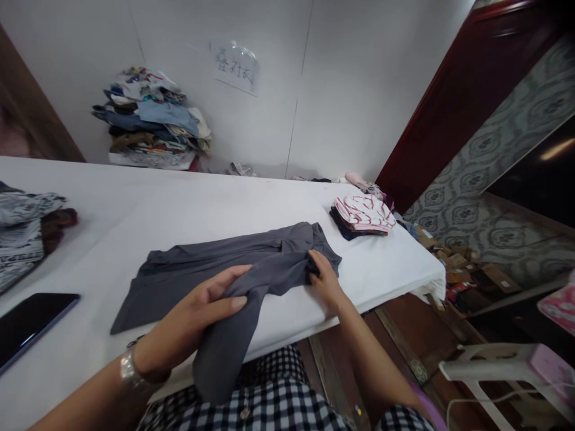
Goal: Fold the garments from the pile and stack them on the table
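Observation:
A dark grey shirt (pixel 202 257) lies stretched out across the white table, its body to the left and its shoulder end to the right. One long sleeve is drawn toward me and hangs over the table's front edge. My left hand (pixel 204 308) grips this sleeve, thumb on top and the other fingers partly behind the cloth. At the right end, my right hand (pixel 327 278) has its fingers closed on the shirt's cloth near the shoulder; the fingertips are partly hidden in the fold.
Folded clothes (pixel 363 214) sit at the table's right end. A tall clothes pile (pixel 153 120) stands against the wall. At left lie a phone (pixel 36 326) and patterned clothing (pixel 27 230). A plastic stool (pixel 489 362) and boxes (pixel 494 278) are off to the right.

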A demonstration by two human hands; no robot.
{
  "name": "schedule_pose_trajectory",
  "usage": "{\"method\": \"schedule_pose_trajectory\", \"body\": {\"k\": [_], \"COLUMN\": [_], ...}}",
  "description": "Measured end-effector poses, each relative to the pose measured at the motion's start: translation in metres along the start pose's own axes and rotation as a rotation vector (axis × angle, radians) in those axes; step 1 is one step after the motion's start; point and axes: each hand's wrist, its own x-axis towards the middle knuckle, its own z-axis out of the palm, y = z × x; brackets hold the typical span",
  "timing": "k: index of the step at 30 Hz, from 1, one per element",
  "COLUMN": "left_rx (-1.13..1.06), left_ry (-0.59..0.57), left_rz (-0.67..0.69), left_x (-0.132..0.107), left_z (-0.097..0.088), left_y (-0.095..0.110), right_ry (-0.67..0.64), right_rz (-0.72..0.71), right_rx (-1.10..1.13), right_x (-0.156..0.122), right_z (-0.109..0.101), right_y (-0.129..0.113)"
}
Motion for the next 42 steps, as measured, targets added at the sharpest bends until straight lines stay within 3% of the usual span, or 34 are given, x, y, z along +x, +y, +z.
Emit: {"method": "schedule_pose_trajectory", "body": {"k": [6,9,17,20,23,24,26,29,31,35,38,40,42], "left_rx": [0.378,0.486,0.481,0.441,0.456,0.506,0.690,0.971,1.014,0.952,0.719,0.608,0.647], "left_ry": [-0.023,-0.054,0.008,0.095,0.237,0.281,0.264,0.254,0.249,0.324,0.410,0.520,0.633], "left_rz": [0.047,0.073,0.080,0.109,0.163,0.181,0.156,-0.079,-0.178,-0.180,-0.113,-0.092,-0.112], "left_x": [-0.013,-0.015,-0.022,-0.017,0.007,0.019,0.045,0.071,0.074,0.062,0.057,0.058,0.061], "left_z": [-0.009,-0.010,-0.013,-0.024,-0.058,-0.074,-0.109,-0.153,-0.170,-0.178,-0.177,-0.178,-0.179], "left_y": [0.028,0.042,0.058,0.073,0.082,0.079,0.064,0.026,0.003,-0.022,-0.026,-0.028,-0.030], "right_ry": [-0.083,-0.193,-0.332,-0.266,-0.150,-0.123,-0.089,-0.088,-0.113,-0.138,-0.104,-0.084,-0.079], "right_rz": [-0.092,-0.134,-0.214,-0.149,0.005,0.060,0.159,0.268,0.289,0.283,0.268,0.233,0.218], "right_rx": [-0.017,-0.061,-0.171,0.012,0.318,0.390,0.460,0.413,0.370,0.357,0.381,0.396,0.352], "right_x": [0.045,0.060,0.041,0.044,0.063,0.072,0.091,0.113,0.120,0.123,0.128,0.136,0.145], "right_z": [-0.003,-0.005,-0.006,-0.013,-0.024,-0.027,-0.028,-0.020,-0.014,-0.013,-0.018,-0.016,-0.010], "right_y": [-0.002,-0.005,-0.021,-0.018,-0.008,-0.004,0.004,0.015,0.019,0.022,0.022,0.023,0.024]}}
